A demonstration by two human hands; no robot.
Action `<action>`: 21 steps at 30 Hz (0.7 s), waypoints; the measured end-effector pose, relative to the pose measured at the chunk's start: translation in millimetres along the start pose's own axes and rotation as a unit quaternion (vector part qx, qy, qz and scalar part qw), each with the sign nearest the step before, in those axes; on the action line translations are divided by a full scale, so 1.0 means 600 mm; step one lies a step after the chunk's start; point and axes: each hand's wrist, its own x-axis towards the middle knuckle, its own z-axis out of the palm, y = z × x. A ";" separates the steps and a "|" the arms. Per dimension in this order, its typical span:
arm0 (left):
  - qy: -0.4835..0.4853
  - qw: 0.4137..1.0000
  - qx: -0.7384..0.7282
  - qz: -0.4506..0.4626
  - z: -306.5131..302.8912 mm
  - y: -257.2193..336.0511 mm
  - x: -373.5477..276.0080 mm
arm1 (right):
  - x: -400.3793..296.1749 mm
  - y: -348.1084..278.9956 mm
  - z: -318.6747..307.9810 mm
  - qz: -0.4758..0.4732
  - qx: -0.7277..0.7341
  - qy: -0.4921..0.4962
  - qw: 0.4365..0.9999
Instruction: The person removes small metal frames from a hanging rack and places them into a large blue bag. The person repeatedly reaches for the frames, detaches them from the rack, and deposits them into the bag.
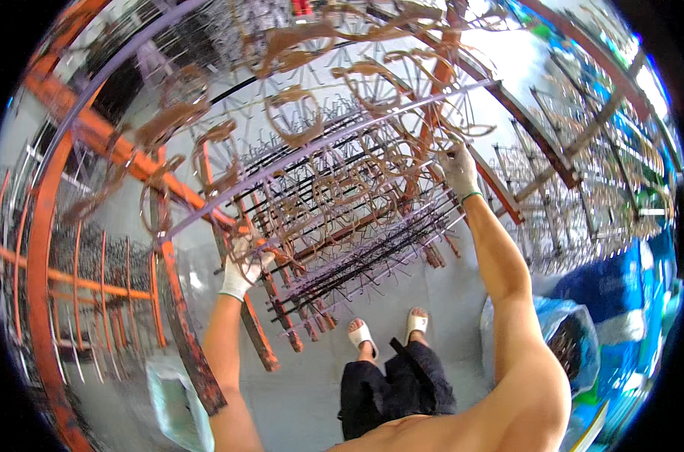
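Observation:
My left hand, in a white glove, is at the left end of a lower purple rod, with its fingers closed around it. My right hand, also gloved, grips at the rod's far right end, partly hidden behind brown pieces. Brown looped parts, shaped like eyeglass frames, hang along this rod. Above it, a longer purple rod crosses the orange rack and carries more brown looped frames. Motion blur hides the exact finger contact.
Black rods with wire hooks lie across lower rack arms. A rusty orange arm juts close to my left forearm. More loaded racks stand at right. A blue-lined bag and a pale bag sit on the floor.

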 end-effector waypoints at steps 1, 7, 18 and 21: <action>0.011 1.000 -0.020 0.009 0.020 -0.026 0.006 | -0.003 0.008 0.010 0.012 0.063 0.005 0.998; 0.052 0.984 -0.167 0.025 0.046 0.032 0.014 | 0.013 0.039 -0.033 0.090 0.243 -0.021 0.966; 0.125 0.990 -0.048 0.046 0.043 0.048 0.012 | -0.104 -0.171 0.065 -0.024 -0.065 -0.001 0.998; 0.045 0.997 0.063 -0.007 0.036 0.055 0.016 | -0.088 -0.142 0.047 -0.072 -0.056 0.035 0.995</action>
